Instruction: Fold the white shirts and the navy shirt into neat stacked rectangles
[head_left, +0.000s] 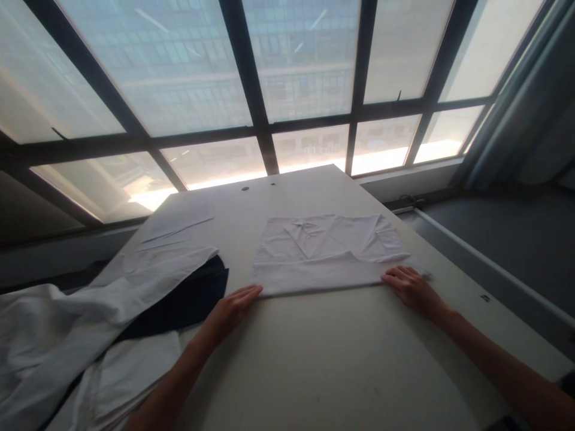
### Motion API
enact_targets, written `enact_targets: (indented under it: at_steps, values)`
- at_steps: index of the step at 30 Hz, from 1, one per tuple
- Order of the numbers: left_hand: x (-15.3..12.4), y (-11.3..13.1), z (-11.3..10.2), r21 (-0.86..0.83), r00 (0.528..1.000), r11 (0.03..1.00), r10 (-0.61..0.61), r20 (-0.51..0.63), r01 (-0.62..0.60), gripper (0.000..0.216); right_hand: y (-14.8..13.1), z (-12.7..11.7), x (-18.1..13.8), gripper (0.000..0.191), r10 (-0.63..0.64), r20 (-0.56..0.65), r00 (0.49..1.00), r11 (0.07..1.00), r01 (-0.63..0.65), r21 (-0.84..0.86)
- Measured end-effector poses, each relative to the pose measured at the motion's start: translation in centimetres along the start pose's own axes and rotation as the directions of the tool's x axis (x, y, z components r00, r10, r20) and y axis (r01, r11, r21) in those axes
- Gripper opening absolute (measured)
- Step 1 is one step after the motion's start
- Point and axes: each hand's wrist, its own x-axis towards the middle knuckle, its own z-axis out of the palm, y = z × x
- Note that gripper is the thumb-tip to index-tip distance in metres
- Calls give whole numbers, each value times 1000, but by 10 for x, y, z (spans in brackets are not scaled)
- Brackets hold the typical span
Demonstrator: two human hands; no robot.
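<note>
A white garment lies flat on the table, folded into a wide rectangle with a band turned over along its near edge. Creases and a small bunched spot show on its far half; which kind of garment it is I cannot tell. My left hand grips the near left corner, fingers together. At the near right, my right hand is closed on the same edge, its fingers curled over the cloth.
To my left, a loose white cloth lies over dark navy cloth, beside folded white cloth. White sheets lie farther back on the white table. Windows stand behind; a curtain hangs right.
</note>
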Motion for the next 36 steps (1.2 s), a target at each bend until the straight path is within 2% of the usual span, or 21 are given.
enact_targets:
  at_steps: [4, 9, 14, 18, 20, 23, 26, 29, 32, 36]
  values:
    - [2, -4, 3, -11, 999, 999, -39, -19, 39, 43, -2, -5, 1, 29, 81, 15, 997, 992, -79, -101]
    - [0, -2, 1, 11, 998, 999, -47, -36, 48, 37, -4, -6, 0, 24, 115, -2, 993, 986, -114, -122]
    - [-30, 20, 0, 47, 999, 998, 30, -17, -29, 35, -5, -17, -22, 23, 89, 26, 996, 995, -87, -57]
    - [-50, 48, -13, 69, 997, 996, 47, 63, -51, 32, -7, -24, -45, 21, 74, 39, 996, 996, -76, 48]
    - [-40, 66, -21, 66, 996, 997, 36, 83, -41, 30, -18, -21, -42, 21, 67, -9, 998, 991, -66, 114]
    - [2, 98, -19, 29, 999, 999, 33, 36, -34, 36, -56, -9, -11, 31, 100, -110, 989, 977, -77, 201]
    - [59, 132, 12, 3, 997, 997, 76, 17, -76, 43, -106, 13, 33, 46, 111, -91, 990, 971, -88, 224]
    - [100, 154, 57, 10, 989, 992, 122, 86, -124, 54, -140, 36, 61, 59, 52, -55, 997, 978, -40, 203]
    - [112, 155, 86, 28, 985, 992, 115, 130, -120, 60, -142, 51, 60, 62, 38, -28, 999, 986, -33, 161]
    - [95, 137, 87, 61, 983, 991, 109, 148, -119, 65, -108, 48, 34, 62, 76, 3, 997, 992, -76, 103]
